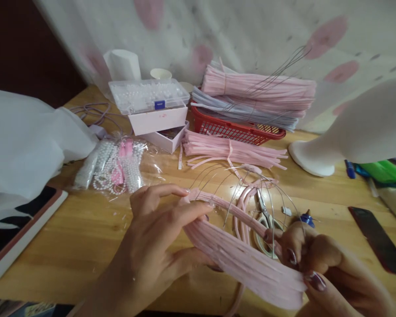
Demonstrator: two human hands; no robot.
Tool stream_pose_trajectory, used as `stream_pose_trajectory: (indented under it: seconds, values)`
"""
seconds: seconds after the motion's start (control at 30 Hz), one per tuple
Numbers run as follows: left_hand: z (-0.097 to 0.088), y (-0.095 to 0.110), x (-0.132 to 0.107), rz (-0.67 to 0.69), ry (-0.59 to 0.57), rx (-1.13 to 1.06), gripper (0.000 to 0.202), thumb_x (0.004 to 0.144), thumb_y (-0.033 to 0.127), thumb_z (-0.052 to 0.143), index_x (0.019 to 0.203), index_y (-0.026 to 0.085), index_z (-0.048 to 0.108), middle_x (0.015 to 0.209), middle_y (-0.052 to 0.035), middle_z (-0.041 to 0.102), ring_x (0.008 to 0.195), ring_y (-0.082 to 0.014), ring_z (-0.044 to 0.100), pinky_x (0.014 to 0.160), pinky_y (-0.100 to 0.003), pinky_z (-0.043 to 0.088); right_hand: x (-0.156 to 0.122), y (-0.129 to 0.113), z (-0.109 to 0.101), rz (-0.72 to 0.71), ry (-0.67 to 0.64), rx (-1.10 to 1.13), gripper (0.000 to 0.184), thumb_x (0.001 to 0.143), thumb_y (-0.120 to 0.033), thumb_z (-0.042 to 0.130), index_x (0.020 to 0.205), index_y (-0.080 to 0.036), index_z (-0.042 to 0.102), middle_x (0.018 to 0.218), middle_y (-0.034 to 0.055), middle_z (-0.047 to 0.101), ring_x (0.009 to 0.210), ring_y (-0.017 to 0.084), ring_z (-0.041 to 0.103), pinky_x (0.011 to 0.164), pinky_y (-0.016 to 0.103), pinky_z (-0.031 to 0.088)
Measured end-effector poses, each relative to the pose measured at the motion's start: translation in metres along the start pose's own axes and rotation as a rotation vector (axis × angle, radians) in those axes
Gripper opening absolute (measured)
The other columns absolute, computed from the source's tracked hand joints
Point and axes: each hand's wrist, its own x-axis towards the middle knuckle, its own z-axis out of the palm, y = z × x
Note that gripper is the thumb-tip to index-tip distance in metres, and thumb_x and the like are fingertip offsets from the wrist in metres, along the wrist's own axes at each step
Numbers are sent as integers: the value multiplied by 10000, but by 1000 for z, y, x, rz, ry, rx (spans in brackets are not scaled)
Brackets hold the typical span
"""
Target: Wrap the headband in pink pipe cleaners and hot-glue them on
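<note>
A flat strip of pink chenille stems (244, 259), laid side by side, hangs curved between my two hands, with a narrower pink band arching behind it. My left hand (158, 237) pinches the strip's bent left end between fingers and thumb. At the other end my right hand (323, 264) grips it with curled fingers, the thumb on the strip's front edge. Thin bare wires (273, 211) fan up from the piece. Behind it on the table lie scissors (264, 209) with pale handles, partly hidden, beside loose pink stems (241, 215).
A tied bundle of pink stems (234, 149) lies before a red basket (231, 131) heaped with more stems. Left stand a clear bead box (145, 94) and a bag of pearl strings (115, 165). A white stand (312, 158), blue-capped bottle (306, 219) and phone (379, 237) are right.
</note>
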Motion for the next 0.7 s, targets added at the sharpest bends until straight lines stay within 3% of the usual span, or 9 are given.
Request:
stream_pose_trajectory:
  seconds: [0.43,0.57,0.7]
  values:
    - [3,-2,-1,25,-29,-45,341,733,334,802,1065,357,728,887,-14,770,1062,-290,608,1019,-427,394,-4,7,-2,10,-63,74,221,860,-342,662,694,-218,585,743,41,495,745,222,517,663,382,464]
    - [0,-5,-1,12,-16,26,442,729,325,803,1155,371,694,1133,-21,727,1134,-289,573,1061,-432,355,-5,10,-1,33,-25,80,175,856,-285,673,718,-219,587,772,33,505,761,203,499,689,359,446]
    - [-1,0,0,98,-38,78,592,651,404,854,1216,377,677,1344,-30,618,1231,-314,492,1111,-462,318,-1,5,-1,12,-124,48,163,861,-251,683,725,-221,599,757,19,513,736,179,495,691,334,456]
